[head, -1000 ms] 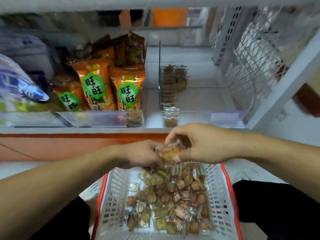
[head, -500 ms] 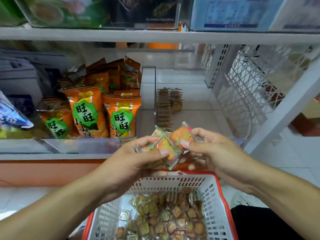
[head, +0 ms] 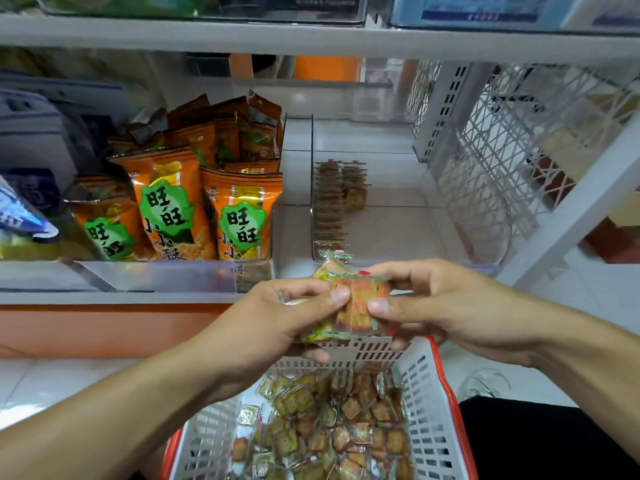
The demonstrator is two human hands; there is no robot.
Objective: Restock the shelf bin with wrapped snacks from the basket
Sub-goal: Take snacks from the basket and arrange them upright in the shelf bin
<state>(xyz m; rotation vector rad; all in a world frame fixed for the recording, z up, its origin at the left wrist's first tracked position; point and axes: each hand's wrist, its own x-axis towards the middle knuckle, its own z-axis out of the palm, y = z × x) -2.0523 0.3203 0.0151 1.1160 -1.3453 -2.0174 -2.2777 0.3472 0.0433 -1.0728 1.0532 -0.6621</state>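
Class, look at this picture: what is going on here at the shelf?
A person is restocking a shop shelf. Both hands, the left hand and the right hand, hold a small bundle of wrapped snacks above a white basket full of the same snacks. Just beyond the hands is a clear shelf bin, which holds only two short rows of these snacks along its left side. The bundle has not yet gone into the bin.

Shop: white metal shelving (head: pixel 311 39), clear bins of snack bags (head: pixel 239 220) (orange), shopping basket (head: pixel 426 403).

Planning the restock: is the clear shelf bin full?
Mostly empty: clear plastic shelf bin holds only one row of wrapped snacks along its left wall.
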